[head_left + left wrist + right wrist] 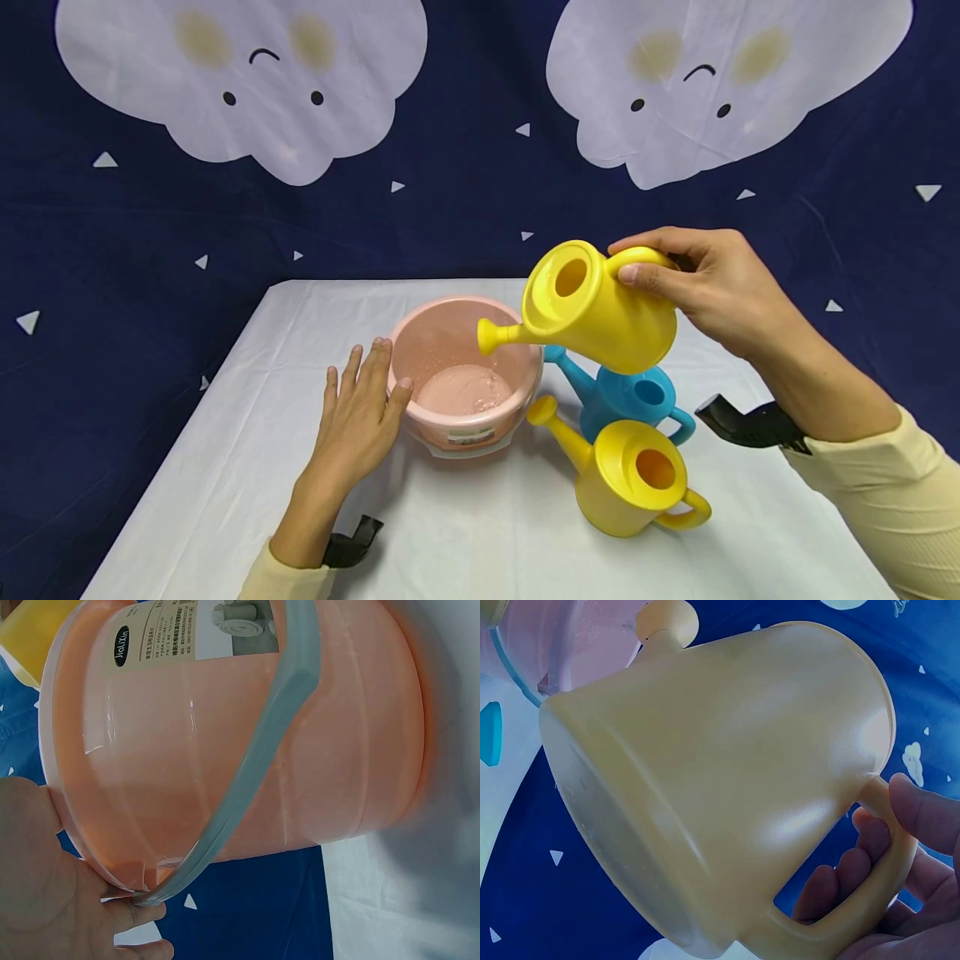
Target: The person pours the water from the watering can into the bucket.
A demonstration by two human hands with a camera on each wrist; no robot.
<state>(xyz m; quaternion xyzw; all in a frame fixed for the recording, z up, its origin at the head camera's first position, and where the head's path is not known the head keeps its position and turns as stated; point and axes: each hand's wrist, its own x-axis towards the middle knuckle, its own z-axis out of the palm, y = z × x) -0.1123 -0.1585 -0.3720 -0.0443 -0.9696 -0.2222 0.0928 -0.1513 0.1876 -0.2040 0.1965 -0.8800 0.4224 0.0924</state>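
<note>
My right hand (712, 283) grips the handle of a yellow watering can (622, 325). The can is tilted, its spout pointing left over a pink bucket (461, 425). Ripples and bubbles show in the water (465, 390) at the bucket's bottom. In the right wrist view, curled fingers (851, 870) go through the can's handle. My left hand (360, 417) rests at the bucket's left rim, fingers extended. The left wrist view shows the bucket's grey carrying handle (259, 742) hanging down its side, beside that hand.
A second yellow watering can (626, 492) stands on the white-covered table (247, 467), right of the bucket. Behind it is a blue watering can (607, 404), partly hidden by both yellow ones. A dark blue cloth (465, 217) with clouds hangs behind the table.
</note>
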